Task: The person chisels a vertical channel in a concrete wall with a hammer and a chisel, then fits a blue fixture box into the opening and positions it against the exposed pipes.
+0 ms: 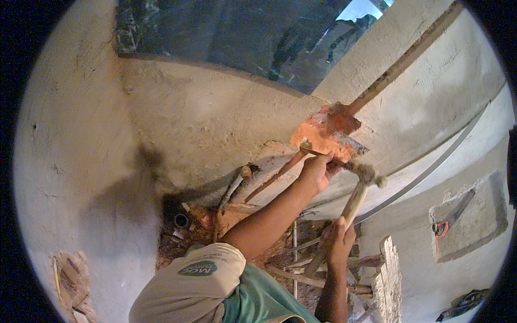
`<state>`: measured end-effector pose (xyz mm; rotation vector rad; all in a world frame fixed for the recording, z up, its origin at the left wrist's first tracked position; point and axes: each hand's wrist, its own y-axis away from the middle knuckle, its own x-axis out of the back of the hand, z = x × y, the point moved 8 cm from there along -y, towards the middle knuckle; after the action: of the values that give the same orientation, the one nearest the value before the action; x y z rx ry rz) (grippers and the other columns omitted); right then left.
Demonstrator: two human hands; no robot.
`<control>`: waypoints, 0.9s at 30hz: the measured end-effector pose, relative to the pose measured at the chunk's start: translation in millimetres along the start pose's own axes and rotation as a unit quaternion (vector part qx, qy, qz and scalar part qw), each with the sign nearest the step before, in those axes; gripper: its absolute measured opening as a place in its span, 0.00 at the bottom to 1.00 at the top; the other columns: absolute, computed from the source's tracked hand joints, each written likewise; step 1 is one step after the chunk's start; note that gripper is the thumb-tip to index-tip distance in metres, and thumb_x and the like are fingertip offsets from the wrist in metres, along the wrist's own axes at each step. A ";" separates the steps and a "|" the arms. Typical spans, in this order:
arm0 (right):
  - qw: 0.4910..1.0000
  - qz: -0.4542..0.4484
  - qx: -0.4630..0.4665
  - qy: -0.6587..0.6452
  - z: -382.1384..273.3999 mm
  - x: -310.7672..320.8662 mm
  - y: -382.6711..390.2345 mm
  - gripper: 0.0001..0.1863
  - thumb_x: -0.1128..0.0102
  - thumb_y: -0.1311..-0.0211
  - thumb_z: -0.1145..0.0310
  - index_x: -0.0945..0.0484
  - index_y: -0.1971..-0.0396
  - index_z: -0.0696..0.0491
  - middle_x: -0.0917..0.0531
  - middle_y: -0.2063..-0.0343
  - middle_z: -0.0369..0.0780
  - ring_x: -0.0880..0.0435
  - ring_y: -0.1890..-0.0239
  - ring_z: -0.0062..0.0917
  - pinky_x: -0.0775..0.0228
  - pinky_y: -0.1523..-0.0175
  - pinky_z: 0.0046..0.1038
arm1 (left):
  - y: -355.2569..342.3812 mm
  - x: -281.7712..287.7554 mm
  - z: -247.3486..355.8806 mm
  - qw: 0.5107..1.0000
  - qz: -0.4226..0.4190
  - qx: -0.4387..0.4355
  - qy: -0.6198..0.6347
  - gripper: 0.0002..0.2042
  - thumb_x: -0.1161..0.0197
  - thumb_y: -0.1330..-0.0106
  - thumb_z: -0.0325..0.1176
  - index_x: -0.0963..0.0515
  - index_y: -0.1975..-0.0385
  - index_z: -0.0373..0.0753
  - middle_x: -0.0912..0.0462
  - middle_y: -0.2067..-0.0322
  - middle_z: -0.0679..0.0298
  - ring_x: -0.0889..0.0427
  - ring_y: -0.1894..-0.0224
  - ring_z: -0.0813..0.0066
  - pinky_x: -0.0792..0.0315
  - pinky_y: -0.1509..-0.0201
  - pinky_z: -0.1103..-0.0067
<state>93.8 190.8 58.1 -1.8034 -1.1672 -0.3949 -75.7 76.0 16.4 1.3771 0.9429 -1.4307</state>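
My left hand (316, 171) is wrapped around a metal chisel (319, 153), its tip pointing left at the lower edge of a rough cavity (315, 134) of exposed orange brick in the plastered wall. In my right hand (339, 242) is the wooden handle of a hammer (355, 202). The hammer's head (365, 173) is at the chisel's struck end, just right of my left hand; whether the two touch I cannot tell. A darker hollow (343, 119) lies in the upper right of the cavity.
A cut groove (404, 64) runs up right from the cavity. Above is a dark window pane (231, 37). A short pipe (232, 187) sticks out below left. A rough wooden stand (389, 280) is at lower right, beside a wall with a rectangular patch (474, 226). Rubble covers the floor (204, 218).
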 end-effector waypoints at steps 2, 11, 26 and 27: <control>0.981 -0.013 -0.127 -0.146 25.3 2.5 9.9 0.20 0.59 0.40 0.50 0.35 0.79 0.52 0.34 0.86 0.33 0.37 0.87 0.19 0.44 0.81 0.20 | 1.8 -0.3 -6.3 1.000 0.006 0.013 -0.006 0.06 0.50 0.39 0.28 0.30 0.68 0.32 0.24 0.69 0.56 0.23 0.63 0.66 0.26 0.59 0.74; 0.881 0.121 -0.044 -0.455 -77.9 57.4 -32.9 0.21 0.54 0.43 0.48 0.33 0.77 0.54 0.31 0.85 0.35 0.33 0.85 0.20 0.37 0.81 0.23 | -0.3 -7.7 8.7 0.998 -0.018 -0.046 0.035 0.07 0.50 0.39 0.28 0.31 0.68 0.30 0.25 0.66 0.54 0.23 0.62 0.65 0.26 0.58 0.73; 0.950 0.097 -0.016 -0.297 -45.7 37.9 -32.3 0.19 0.59 0.40 0.48 0.35 0.75 0.51 0.34 0.86 0.33 0.36 0.86 0.17 0.40 0.82 0.19 | 6.9 -13.2 16.1 0.996 0.051 -0.064 0.041 0.06 0.50 0.38 0.30 0.31 0.68 0.34 0.26 0.69 0.59 0.24 0.65 0.68 0.27 0.59 0.73; 0.971 0.018 -0.078 -0.225 -6.9 4.1 -16.0 0.19 0.59 0.40 0.50 0.37 0.78 0.51 0.35 0.87 0.33 0.36 0.87 0.17 0.41 0.83 0.20 | 8.2 -14.6 10.0 0.996 0.061 -0.059 0.041 0.06 0.50 0.39 0.30 0.31 0.68 0.34 0.26 0.69 0.59 0.23 0.65 0.68 0.26 0.59 0.73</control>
<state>83.8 189.4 72.8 -2.1170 -1.4392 -0.0519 -71.4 65.6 32.3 1.3905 0.9632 -1.2152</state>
